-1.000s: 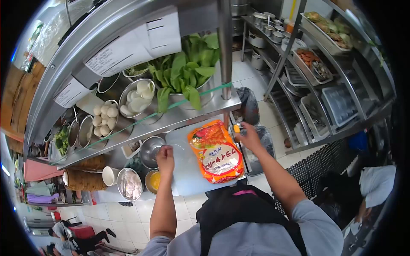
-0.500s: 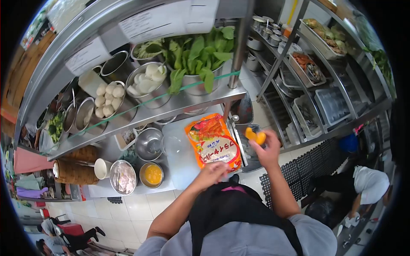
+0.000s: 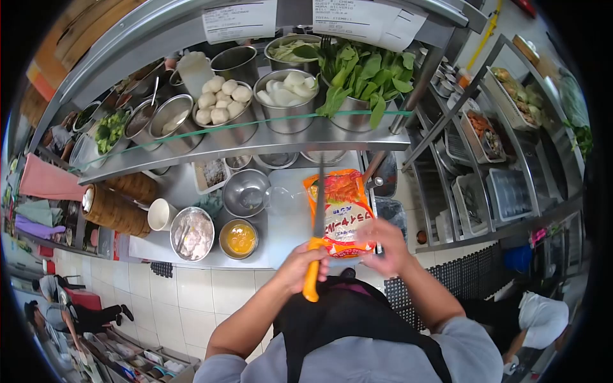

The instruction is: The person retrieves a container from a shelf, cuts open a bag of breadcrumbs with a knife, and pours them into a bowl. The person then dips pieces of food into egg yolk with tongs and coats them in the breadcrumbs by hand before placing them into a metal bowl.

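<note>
My left hand (image 3: 301,265) is closed around the yellow handle of a knife (image 3: 311,274). The dark blade points away from me, over the left part of an orange printed food bag (image 3: 347,214). That bag lies on a whitish cutting board (image 3: 287,226). At the bag's lower right corner is my right hand (image 3: 388,247), its fingers smeared by motion; whether it touches the bag I cannot tell. Left of the board stand an empty-looking steel bowl (image 3: 246,193), a bowl of yellow egg-like liquid (image 3: 239,239) and a bowl of pale pink food (image 3: 193,233).
A steel shelf (image 3: 255,142) above the counter carries tubs of white balls (image 3: 223,102), sliced white vegetable (image 3: 287,89) and leafy greens (image 3: 367,76). Bamboo steamers (image 3: 118,210) stand at left. A rack (image 3: 447,239) with trays is at right; a co-worker (image 3: 543,319) bends below it.
The knife is now in my left hand. My right hand, earlier holding something yellow to the right of the board, has come down and left beside the bag. The view has shifted.
</note>
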